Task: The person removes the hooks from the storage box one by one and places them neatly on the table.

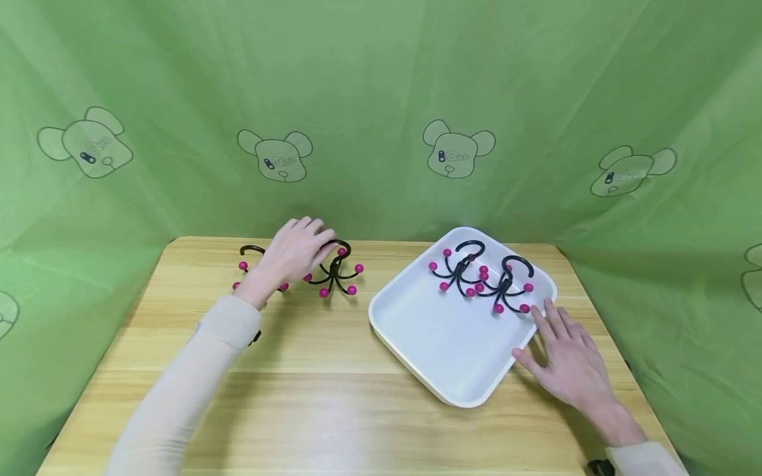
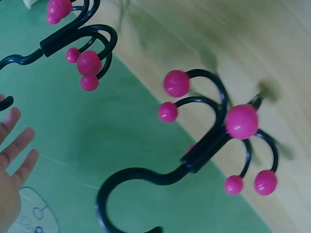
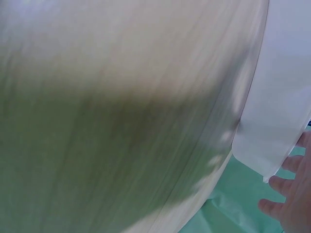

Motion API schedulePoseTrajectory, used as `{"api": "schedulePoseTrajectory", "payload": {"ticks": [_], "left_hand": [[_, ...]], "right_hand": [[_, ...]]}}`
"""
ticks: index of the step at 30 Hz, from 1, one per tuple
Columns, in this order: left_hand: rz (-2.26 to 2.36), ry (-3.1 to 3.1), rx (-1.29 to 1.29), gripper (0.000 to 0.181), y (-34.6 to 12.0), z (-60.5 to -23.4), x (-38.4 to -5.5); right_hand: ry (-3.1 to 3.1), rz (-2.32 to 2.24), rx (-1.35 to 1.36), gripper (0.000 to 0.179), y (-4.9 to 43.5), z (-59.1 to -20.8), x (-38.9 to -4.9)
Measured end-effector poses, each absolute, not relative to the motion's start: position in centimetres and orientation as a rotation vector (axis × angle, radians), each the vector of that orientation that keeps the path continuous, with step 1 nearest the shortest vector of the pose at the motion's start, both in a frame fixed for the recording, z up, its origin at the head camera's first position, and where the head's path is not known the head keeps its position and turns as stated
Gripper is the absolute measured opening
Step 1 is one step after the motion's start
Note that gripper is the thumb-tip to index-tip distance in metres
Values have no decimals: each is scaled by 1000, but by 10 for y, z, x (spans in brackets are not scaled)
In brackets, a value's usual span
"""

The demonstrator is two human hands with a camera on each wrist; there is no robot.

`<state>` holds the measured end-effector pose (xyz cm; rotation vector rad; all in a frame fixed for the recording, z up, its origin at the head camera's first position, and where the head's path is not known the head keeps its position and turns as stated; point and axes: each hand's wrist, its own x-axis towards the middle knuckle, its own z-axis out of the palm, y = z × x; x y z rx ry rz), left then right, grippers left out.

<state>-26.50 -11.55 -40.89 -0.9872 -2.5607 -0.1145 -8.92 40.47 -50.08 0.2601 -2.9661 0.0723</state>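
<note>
Two black hook hangers with pink ball tips stand on the wooden table at the left. My left hand is at the curved top of the right one, a black hanger, its thumb and index finger near the hook. Whether they pinch it I cannot tell. The other hanger stands partly hidden behind that hand in the head view. Two more such hangers, the left and the right, lie in the white tray. With straight, spread fingers, my right hand rests at the tray's right rim.
The wooden table runs up to a green cloth backdrop with printed bear heads. More green cloth hangs along the right side. The tray sits at an angle, right of the table's middle.
</note>
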Motion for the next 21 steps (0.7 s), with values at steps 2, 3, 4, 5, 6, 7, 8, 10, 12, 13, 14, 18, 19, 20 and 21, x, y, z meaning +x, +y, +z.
{"api": "schedulePoseTrajectory", "payload": {"ticks": [2, 3, 4, 5, 6, 7, 8, 10, 12, 13, 14, 18, 19, 20, 21], "left_hand": [[-113, -2569, -979, 28, -117, -414, -266], [-113, -2577, -976, 27, -117, -416, -266], [-112, -2586, -972, 27, -118, -418, -267], [-109, -2594, -969, 28, -118, -420, -267], [-107, -2604, -967, 28, -118, -422, -267], [-107, -2616, -965, 29, -118, -423, -267], [-104, -2629, -962, 30, -119, -424, -267], [-101, -2649, -957, 31, -119, -427, -267], [-100, -2664, -952, 31, -119, -430, -266], [-101, -2670, -950, 30, -119, -432, -266], [-97, -2674, -948, 30, -119, -434, -266], [-105, -2679, -941, 29, -119, -438, -265], [-108, -2680, -938, 29, -120, -439, -265], [-112, -2680, -935, 29, -120, -440, -265], [-117, -2680, -933, 29, -120, -440, -265]], "right_hand": [[-2966, 74, 256, 99, 405, -501, -89], [-2965, 72, 257, 99, 405, -501, -89], [-2966, 73, 257, 99, 405, -501, -89], [-2966, 72, 257, 99, 405, -501, -89], [-2967, 72, 256, 99, 405, -501, -89], [-2967, 71, 256, 99, 405, -501, -89], [-2967, 70, 258, 99, 405, -501, -90], [-2967, 67, 260, 98, 405, -501, -90], [-2966, 66, 260, 98, 405, -501, -90], [-2965, 66, 259, 98, 405, -500, -90], [-2964, 66, 258, 98, 405, -501, -90], [-2964, 65, 255, 98, 405, -501, -90], [-2964, 64, 254, 98, 405, -501, -90], [-2964, 62, 254, 98, 405, -501, -90], [-2963, 62, 253, 98, 406, -501, -90]]}}
